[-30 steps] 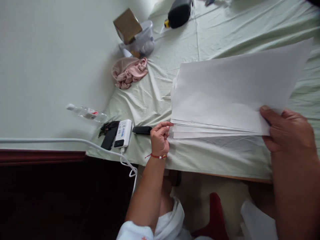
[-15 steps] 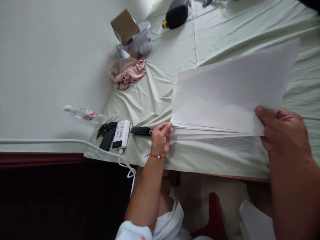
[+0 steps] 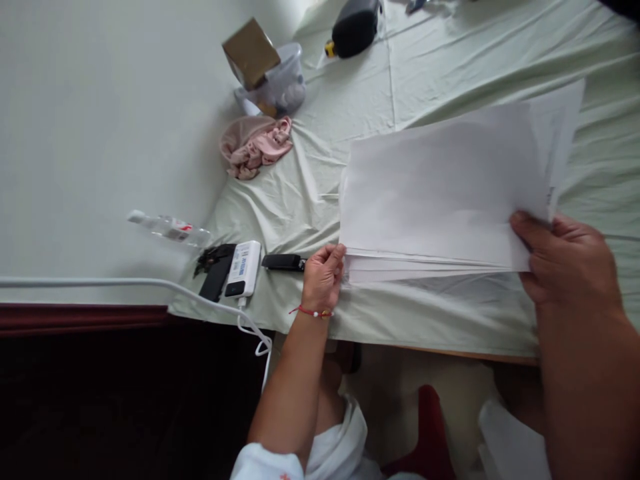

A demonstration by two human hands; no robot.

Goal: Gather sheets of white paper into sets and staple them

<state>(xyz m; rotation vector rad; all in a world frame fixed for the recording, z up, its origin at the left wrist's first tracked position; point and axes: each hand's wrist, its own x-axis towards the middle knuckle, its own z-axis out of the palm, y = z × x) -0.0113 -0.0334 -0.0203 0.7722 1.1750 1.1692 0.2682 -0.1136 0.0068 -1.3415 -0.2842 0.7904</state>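
Several white paper sheets (image 3: 440,187) are held in a loose stack above the table, their near edges slightly fanned. My left hand (image 3: 323,275), with a red string bracelet at the wrist, pinches the stack's near left corner. On the right, my right hand (image 3: 567,263) grips the sheets with its thumb on top and its other fingers underneath. Part of a lower sheet with faint print (image 3: 563,133) shows past the top sheet's right edge. Just left of my left hand lies a black stapler (image 3: 283,262), its end partly hidden by my fingers.
A white power bank (image 3: 243,269) with a cable (image 3: 200,293) lies by a black item (image 3: 217,280). A clear bottle (image 3: 173,228) is near the wall. Farther back are a pink cloth (image 3: 260,150), a plastic basket (image 3: 285,80) with a cardboard box (image 3: 251,53), and a black case (image 3: 355,30).
The top sheet's right side has shifted left, uncovering a printed sheet beneath it. The stack's left edge has moved slightly left. Both hands stay almost in place.
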